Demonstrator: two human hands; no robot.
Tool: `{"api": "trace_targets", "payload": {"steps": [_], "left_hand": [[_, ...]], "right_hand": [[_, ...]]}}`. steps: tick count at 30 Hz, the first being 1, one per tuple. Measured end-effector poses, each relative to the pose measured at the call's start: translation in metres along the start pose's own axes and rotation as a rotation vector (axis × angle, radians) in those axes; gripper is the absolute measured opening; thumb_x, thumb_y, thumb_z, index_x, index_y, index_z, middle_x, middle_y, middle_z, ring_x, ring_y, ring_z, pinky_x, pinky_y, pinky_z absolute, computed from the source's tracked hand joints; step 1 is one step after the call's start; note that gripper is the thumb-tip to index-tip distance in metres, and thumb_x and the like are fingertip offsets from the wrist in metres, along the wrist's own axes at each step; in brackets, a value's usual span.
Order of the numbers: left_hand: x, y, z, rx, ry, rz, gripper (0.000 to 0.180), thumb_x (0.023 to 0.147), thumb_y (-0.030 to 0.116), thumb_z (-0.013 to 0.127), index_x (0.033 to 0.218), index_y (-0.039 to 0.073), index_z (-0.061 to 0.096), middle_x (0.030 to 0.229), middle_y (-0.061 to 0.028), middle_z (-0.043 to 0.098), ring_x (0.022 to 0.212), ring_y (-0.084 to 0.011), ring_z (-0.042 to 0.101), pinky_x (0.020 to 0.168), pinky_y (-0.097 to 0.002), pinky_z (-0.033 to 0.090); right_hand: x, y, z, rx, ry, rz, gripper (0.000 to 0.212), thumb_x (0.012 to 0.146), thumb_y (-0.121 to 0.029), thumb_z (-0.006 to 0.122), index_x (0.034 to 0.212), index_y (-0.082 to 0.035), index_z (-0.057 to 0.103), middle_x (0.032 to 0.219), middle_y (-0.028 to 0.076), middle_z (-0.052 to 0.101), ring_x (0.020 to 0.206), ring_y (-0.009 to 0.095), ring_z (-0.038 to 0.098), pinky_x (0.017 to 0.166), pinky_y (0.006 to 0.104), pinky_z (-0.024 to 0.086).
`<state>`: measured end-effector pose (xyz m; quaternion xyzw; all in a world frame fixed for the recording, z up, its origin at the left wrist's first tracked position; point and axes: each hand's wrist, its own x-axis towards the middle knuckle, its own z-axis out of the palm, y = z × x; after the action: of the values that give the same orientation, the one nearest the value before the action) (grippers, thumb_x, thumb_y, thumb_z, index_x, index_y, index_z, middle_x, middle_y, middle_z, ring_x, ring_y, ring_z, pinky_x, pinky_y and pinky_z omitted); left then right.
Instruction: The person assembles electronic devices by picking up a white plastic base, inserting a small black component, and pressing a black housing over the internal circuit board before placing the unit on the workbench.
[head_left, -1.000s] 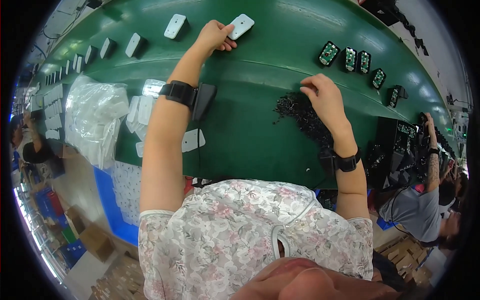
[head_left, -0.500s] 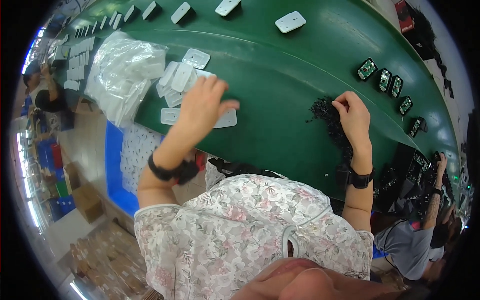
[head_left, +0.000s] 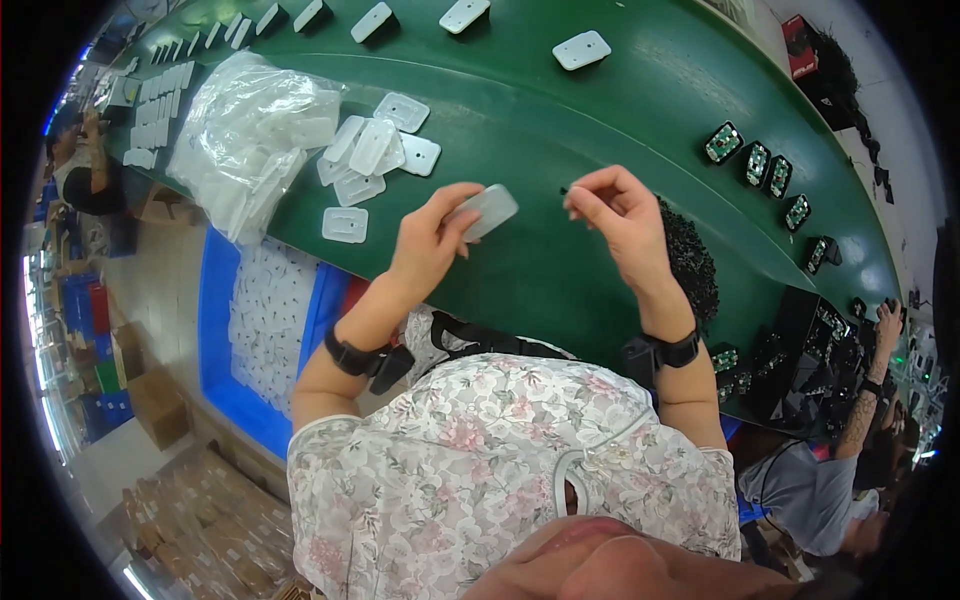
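Observation:
My left hand (head_left: 432, 235) grips a white plastic cover (head_left: 491, 212) by its edge, above the green table. To the right, my right hand (head_left: 622, 215) pinches a tiny black piece (head_left: 564, 191) between thumb and forefinger; its exact kind is too small to tell. A gap separates the two hands. Beside my right wrist lies a heap of small black parts (head_left: 688, 262). Left of my left hand, several more white covers (head_left: 376, 148) are piled loosely, and one white cover (head_left: 345, 225) lies apart from them.
A clear plastic bag (head_left: 250, 130) of white parts lies at left, above a blue bin (head_left: 222, 340). White-topped cases (head_left: 581, 50) line the far side. Open black cases with circuit boards (head_left: 757, 164) stand at right, where a co-worker's hand (head_left: 888, 322) reaches in.
My left hand has lifted a white cover and moved right and toward me. My right hand has left the black heap and moved left with a tiny black piece.

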<state>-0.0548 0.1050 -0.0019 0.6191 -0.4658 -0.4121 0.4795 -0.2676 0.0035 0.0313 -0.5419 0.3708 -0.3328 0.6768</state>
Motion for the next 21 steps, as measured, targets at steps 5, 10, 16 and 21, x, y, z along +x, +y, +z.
{"api": "trace_targets", "payload": {"steps": [5,10,16,21], "left_hand": [[0.030,0.028,0.037,-0.212,-0.191,-0.162,0.028,0.089,0.003,0.055,0.117,0.002,0.052,0.088,-0.0105,0.063,0.064,-0.0136,0.062,0.049,-0.0222,0.047],[0.039,0.033,0.051,-0.539,-0.267,-0.229,0.039,0.086,0.002,0.059,0.123,-0.002,0.045,0.094,-0.0125,0.062,0.071,-0.0197,0.065,0.064,-0.0273,0.056],[0.048,0.030,0.055,-0.752,-0.252,-0.417,0.038,0.088,0.000,0.055,0.124,-0.003,0.043,0.099,-0.0136,0.062,0.077,-0.0225,0.066,0.075,-0.0297,0.057],[0.046,0.025,0.059,-0.573,-0.201,-0.250,0.030,0.089,-0.001,0.053,0.118,0.001,0.051,0.096,-0.0137,0.062,0.071,-0.0195,0.066,0.064,-0.0270,0.057]], "right_hand": [[0.010,0.013,0.008,-0.030,0.028,-0.127,0.008,0.085,-0.010,0.064,0.088,-0.003,0.062,0.082,-0.001,0.056,0.073,0.006,0.051,0.064,0.0194,0.038],[0.014,0.019,0.001,-0.255,0.182,-0.230,0.010,0.081,-0.010,0.068,0.084,-0.002,0.063,0.083,-0.001,0.050,0.070,0.007,0.044,0.063,0.0201,0.035],[0.017,0.025,-0.005,-0.393,0.197,-0.326,0.010,0.081,-0.011,0.068,0.084,-0.003,0.063,0.082,-0.001,0.049,0.069,0.007,0.044,0.060,0.0202,0.034],[0.016,0.027,-0.006,-0.379,0.227,-0.276,0.010,0.082,-0.011,0.068,0.083,-0.002,0.062,0.080,-0.003,0.049,0.069,0.005,0.045,0.060,0.0189,0.035]]}}
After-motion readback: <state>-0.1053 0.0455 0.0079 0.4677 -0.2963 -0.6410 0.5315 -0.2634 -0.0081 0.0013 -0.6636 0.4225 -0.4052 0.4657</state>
